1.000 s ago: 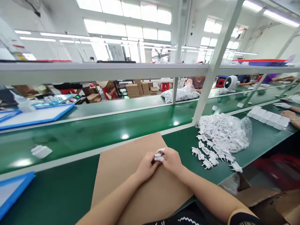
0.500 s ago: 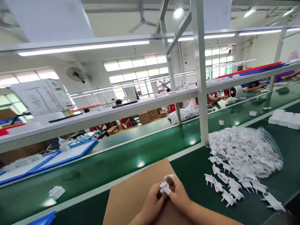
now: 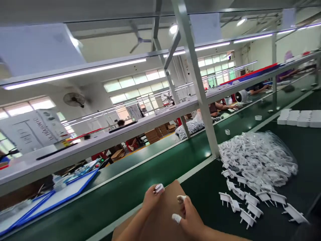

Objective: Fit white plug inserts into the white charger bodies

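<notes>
My left hand (image 3: 150, 200) is raised over the far edge of a brown cardboard sheet (image 3: 168, 205), fingertips pinched on a small white plastic part (image 3: 158, 188). My right hand (image 3: 188, 216) hovers just to its right, apart from it, with white covers on the thumb and forefinger tips; those fingers are spread and hold nothing. To the right on the green bench (image 3: 208, 187), several loose white pronged plug parts (image 3: 247, 205) lie in front of a clear bag heaped with the same parts (image 3: 259, 159).
A slanted metal post (image 3: 200, 100) rises from the bench beside the bag, carrying a long shelf (image 3: 100, 142). Beyond runs a green conveyor belt (image 3: 130, 180). Blue-edged trays (image 3: 67, 191) lie at left and white blocks (image 3: 298, 117) at right. Another person's arm (image 3: 222, 107) rests across the line.
My hands were joined on one white part; they have now come apart, the left one lifting away with the part. The camera has tilted up and turned right.
</notes>
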### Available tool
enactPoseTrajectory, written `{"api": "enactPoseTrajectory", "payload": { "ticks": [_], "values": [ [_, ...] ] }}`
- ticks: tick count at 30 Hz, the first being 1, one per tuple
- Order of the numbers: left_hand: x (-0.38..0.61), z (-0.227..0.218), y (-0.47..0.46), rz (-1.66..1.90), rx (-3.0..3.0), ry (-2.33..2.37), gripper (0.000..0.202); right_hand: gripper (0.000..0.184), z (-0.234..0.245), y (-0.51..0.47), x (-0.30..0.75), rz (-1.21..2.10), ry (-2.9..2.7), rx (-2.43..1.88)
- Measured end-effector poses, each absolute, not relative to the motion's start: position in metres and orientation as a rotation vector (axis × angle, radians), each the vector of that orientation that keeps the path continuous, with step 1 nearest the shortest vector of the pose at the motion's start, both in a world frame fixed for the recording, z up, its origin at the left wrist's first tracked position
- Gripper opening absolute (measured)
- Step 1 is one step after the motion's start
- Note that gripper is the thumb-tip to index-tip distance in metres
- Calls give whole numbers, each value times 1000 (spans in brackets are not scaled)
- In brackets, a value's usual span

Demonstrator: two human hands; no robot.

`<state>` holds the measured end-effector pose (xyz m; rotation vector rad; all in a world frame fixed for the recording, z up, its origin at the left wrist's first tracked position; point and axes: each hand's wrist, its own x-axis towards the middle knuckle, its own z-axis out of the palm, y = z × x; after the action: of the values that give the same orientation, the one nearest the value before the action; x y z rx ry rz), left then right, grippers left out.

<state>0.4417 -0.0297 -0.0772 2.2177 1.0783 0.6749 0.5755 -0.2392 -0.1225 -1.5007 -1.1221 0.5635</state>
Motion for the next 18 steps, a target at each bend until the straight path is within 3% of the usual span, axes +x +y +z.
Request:
{"api": "enactPoseTrajectory", "payload": {
  "ticks": [5, 9, 11, 15, 18],
  "values": [
    [434, -65, 64, 815, 2171, 1526, 44, 54, -123, -230, 578, 581, -1183, -1569],
    [424, -77, 93, 653, 2096, 1709, 38, 55, -126, -222, 583, 626, -1211, -1596],
    [422, -81, 88, 605, 2024, 1794, 46, 56, -128, -220, 584, 658, -1217, -1613],
    [421, -58, 50, 1131, 2004, 1942, 81, 46, -134, -216, 584, 703, -1201, -1610],
    [413, -2, 16, 1605, 2258, 1529, 77, 32, -137, -215, 582, 697, -1144, -1616]
  ]
}}
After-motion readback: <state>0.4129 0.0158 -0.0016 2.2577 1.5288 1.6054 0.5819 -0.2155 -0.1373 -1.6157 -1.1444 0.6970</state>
